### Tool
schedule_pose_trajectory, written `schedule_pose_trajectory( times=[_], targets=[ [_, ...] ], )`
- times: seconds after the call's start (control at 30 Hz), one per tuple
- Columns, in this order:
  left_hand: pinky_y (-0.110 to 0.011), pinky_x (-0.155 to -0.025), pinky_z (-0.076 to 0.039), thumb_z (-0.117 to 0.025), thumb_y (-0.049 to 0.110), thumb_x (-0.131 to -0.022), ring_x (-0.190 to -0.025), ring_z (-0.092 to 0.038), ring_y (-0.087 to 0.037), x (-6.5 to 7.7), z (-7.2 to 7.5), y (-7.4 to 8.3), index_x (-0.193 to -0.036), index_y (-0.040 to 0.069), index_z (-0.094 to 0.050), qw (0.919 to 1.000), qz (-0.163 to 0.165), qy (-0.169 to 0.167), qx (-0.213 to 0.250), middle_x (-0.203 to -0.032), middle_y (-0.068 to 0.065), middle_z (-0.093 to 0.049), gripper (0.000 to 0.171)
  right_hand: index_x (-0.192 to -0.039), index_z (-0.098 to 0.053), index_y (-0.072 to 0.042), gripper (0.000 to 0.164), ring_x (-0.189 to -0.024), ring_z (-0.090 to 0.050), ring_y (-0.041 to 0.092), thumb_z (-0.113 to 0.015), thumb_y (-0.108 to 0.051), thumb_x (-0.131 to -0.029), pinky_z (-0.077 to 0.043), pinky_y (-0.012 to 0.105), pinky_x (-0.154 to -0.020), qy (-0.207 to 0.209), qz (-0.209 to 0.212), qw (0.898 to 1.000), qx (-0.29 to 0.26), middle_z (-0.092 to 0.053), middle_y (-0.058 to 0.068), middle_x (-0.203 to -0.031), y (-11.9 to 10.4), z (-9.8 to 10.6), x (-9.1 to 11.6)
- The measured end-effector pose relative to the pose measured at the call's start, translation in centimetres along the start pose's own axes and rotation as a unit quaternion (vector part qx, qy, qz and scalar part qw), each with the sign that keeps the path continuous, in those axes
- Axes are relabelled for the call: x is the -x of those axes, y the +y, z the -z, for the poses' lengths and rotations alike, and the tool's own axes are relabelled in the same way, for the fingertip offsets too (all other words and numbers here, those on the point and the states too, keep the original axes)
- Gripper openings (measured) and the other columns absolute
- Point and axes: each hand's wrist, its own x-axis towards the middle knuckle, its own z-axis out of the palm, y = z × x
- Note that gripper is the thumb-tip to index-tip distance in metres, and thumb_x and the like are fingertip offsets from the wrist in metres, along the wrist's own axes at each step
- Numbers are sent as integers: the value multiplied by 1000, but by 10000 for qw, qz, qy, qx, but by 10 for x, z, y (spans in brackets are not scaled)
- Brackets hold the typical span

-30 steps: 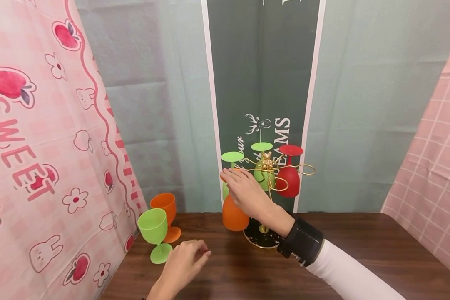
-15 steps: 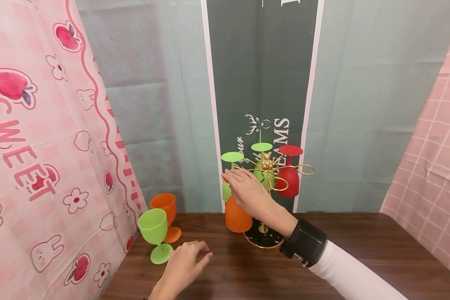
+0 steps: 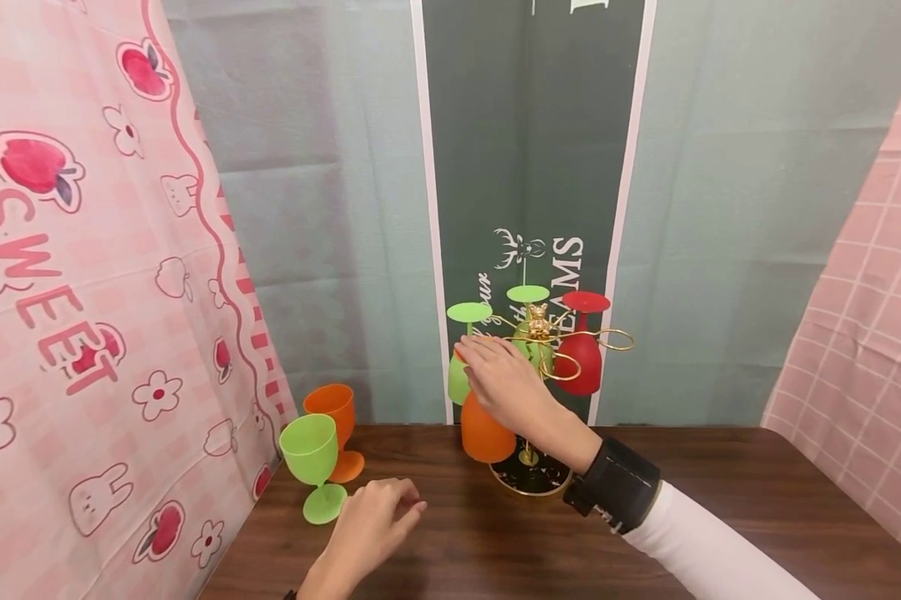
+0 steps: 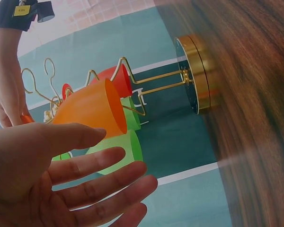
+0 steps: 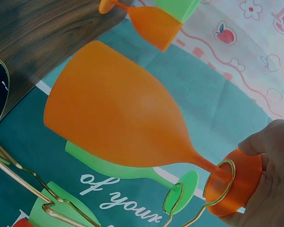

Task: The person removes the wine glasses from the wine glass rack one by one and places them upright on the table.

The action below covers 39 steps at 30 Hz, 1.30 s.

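Observation:
My right hand point(image 3: 513, 387) holds an orange goblet point(image 3: 488, 433) upside down by its foot. In the right wrist view a gold wire loop point(image 5: 232, 182) of the rack circles its stem just below that foot. On the gold rack point(image 3: 538, 321) hang two green goblets point(image 3: 468, 313) and a red goblet point(image 3: 581, 358), all bowl down. Low over the table my left hand point(image 3: 371, 525) holds nothing, its fingers relaxed and apart in the left wrist view. Beside it stand an upright green goblet point(image 3: 310, 450) and an upright orange goblet point(image 3: 335, 408).
The rack's round black base point(image 3: 528, 479) rests on the dark wooden table point(image 3: 683, 500). Empty wire loops point(image 3: 617, 339) stick out on the rack's right and front. A pink printed cloth point(image 3: 157, 275) hangs at the left, and a grey-green curtain point(image 3: 720, 250) at the back.
My right hand has shifted slightly right with the orange goblet, toward the rack's middle. The left hand stays about where it was. The head view has turned a little.

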Motion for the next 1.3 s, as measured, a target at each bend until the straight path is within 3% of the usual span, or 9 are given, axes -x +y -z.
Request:
schedule_pose_trajectory(
  times=[0.27,0.47,0.63,0.8,0.97,1.3],
  targets=[
    [-19,-52,-40,-79,25,-87,-62,-54,3,-2,0,-4,-80,23,-71,9999,22,118,-94,-74,13,-67,11,-138,-63,-3,45,-134,-59,30,-71,-16,-96,-44,49,-115,52,-62,9998,176,-65,15,-140,1,0,-1],
    [-21,-53,-40,-77,29,-90,-63,-56,-2,-3,-4,-9,-87,20,-72,9992,55,-387,-6,-78,9,-68,11,-138,-62,-2,49,-135,-58,30,-73,-21,-95,-43,49,-114,-82,-186,9992,335,-64,15,-141,4,1,2],
    [-36,-66,-53,-76,33,-91,-87,-70,-21,-3,-7,-15,-102,15,-75,9966,-2,-808,-127,-96,-1,-76,21,-141,-58,0,52,-138,-55,33,-70,-25,-97,-40,51,-117,-483,-358,9979,250,-61,17,-145,7,5,1],
    [-49,-79,-51,-77,34,-91,-103,-66,-29,-3,-8,-18,-104,14,-76,9967,-30,-768,-248,-111,-5,-75,24,-144,-55,1,55,-140,-51,36,-66,-28,-100,-38,52,-119,-885,-557,9944,131,-56,20,-149,11,11,-5],
    [-47,-78,-52,-76,34,-91,-100,-67,-29,-5,-7,-18,-102,14,-77,9968,-23,-781,-190,-108,-5,-74,23,-146,-51,4,57,-142,-49,38,-64,-29,-101,-37,54,-119,-1174,-677,9905,211,-52,22,-151,14,16,-12],
    [-38,-68,-55,-76,33,-92,-90,-69,-26,-4,-3,-20,-100,13,-77,9964,90,-844,-27,-96,-2,-74,21,-145,-52,6,54,-141,-50,40,-60,-27,-103,-41,55,-116,-1333,-446,9898,236,-53,26,-149,15,19,-30]
  ],
)
